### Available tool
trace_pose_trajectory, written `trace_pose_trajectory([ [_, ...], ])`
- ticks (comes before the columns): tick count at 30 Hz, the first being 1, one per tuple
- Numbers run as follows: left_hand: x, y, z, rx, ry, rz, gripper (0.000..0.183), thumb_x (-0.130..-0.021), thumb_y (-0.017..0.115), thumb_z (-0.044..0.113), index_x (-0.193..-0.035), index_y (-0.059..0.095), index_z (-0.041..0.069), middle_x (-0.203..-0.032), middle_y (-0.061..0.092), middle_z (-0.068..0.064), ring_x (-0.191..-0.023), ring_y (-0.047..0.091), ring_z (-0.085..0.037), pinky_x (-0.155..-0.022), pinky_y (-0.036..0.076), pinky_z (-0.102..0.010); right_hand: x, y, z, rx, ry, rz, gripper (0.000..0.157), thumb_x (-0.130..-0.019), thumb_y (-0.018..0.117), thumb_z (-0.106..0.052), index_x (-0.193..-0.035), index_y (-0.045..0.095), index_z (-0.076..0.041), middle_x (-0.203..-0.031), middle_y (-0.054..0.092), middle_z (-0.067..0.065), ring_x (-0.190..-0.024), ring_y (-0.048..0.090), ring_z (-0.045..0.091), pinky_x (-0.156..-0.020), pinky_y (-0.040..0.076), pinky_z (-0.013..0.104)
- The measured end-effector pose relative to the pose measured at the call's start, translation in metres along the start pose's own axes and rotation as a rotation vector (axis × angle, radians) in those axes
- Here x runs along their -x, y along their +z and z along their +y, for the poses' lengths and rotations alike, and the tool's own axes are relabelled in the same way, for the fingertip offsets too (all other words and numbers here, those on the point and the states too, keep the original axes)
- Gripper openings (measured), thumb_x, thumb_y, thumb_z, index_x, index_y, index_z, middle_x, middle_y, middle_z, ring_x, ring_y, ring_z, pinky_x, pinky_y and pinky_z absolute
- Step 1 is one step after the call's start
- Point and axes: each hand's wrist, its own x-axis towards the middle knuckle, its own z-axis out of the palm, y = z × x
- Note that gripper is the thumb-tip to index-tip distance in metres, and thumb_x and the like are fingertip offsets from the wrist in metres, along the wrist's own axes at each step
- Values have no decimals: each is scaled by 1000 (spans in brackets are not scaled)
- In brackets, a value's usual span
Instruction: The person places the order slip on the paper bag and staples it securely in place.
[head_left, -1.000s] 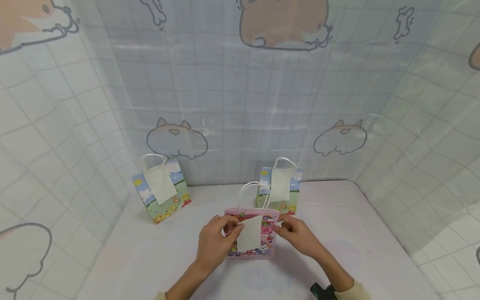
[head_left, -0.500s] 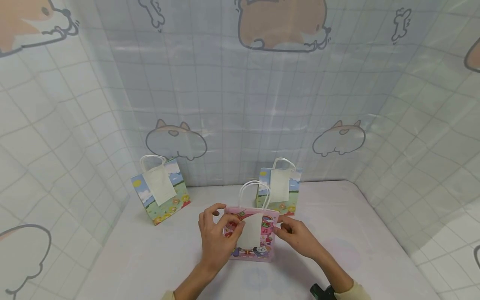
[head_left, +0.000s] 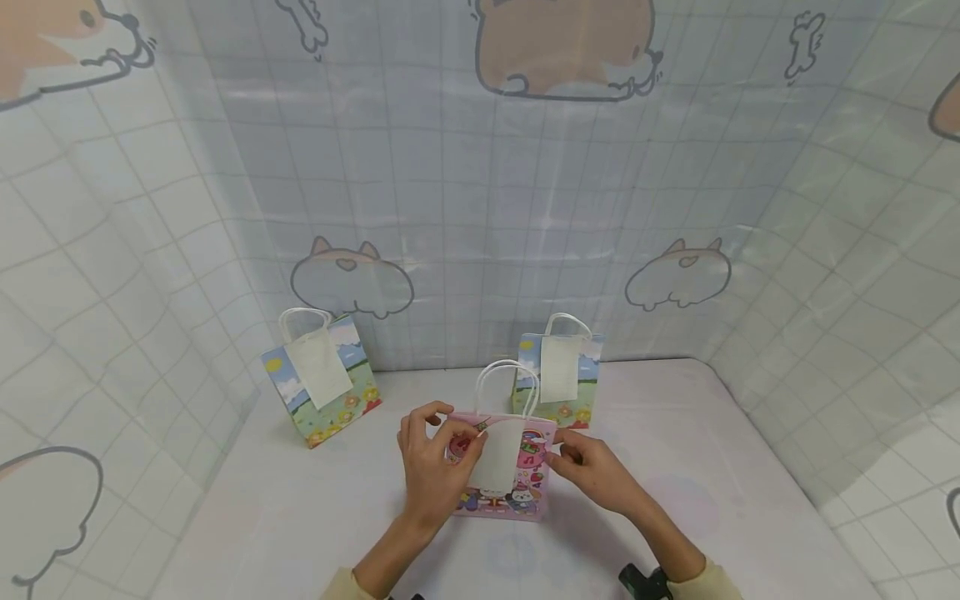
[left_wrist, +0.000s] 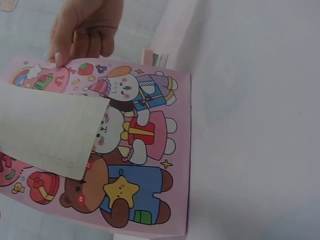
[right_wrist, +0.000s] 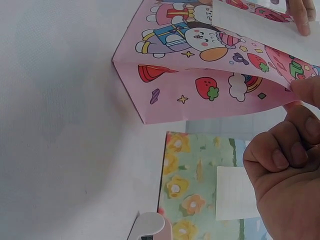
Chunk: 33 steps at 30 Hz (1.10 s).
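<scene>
A pink paper gift bag [head_left: 534, 483] with cartoon animals and white rope handles stands upright at the front middle of the table. Over its front is an off-white lined note sheet [head_left: 497, 461]; the left wrist view shows small printed squares along one end of the sheet [left_wrist: 45, 125]. My left hand [head_left: 435, 475] pinches the sheet's upper left corner between thumb and index finger, its other fingers raised. My right hand [head_left: 598, 477] pinches the bag's right side edge near the top, thumb in front. In the right wrist view, that hand's [right_wrist: 295, 170] other fingers are curled.
Behind, two landscape-print gift bags carry similar pale sheets: one bag [head_left: 360, 367] leans at the left, another [head_left: 592, 375] stands behind the pink bag. A patterned curtain [head_left: 480, 208] surrounds the table [head_left: 675, 433]. A rounded pale object [right_wrist: 150, 225] shows in the right wrist view.
The sheet has shifted slightly up and its lower end has swung a little left. My left hand's outer fingers have lifted while the pinch stays. The right hand holds nearly still.
</scene>
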Motion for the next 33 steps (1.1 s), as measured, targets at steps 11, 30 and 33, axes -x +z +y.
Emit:
trace_pose_trajectory([
  [11,0,4,-4,-17,30,39,18,-77,87,19,-83,71,16,-111,52,-10,-99,40,-24,-88,24,-45,-2,-1,-3,20,-22,17,24,-97,68,-29,-121,68,-22,-65,44,-5,-57,40,5,-51,34,21],
  [30,-1,7,-4,-40,32,50,19,-78,87,23,-83,70,17,-108,52,-10,-98,41,-25,-87,26,-44,-27,10,-44,162,-243,344,16,-88,79,-35,-100,73,-27,-86,51,-12,-76,49,9,-62,46,25],
  [33,-1,7,-4,-44,34,48,20,-78,87,24,-83,69,17,-108,52,-10,-98,41,-25,-87,26,-44,-28,12,-45,170,-241,353,13,-89,77,-33,-99,72,-25,-85,52,-10,-75,50,9,-58,46,23],
])
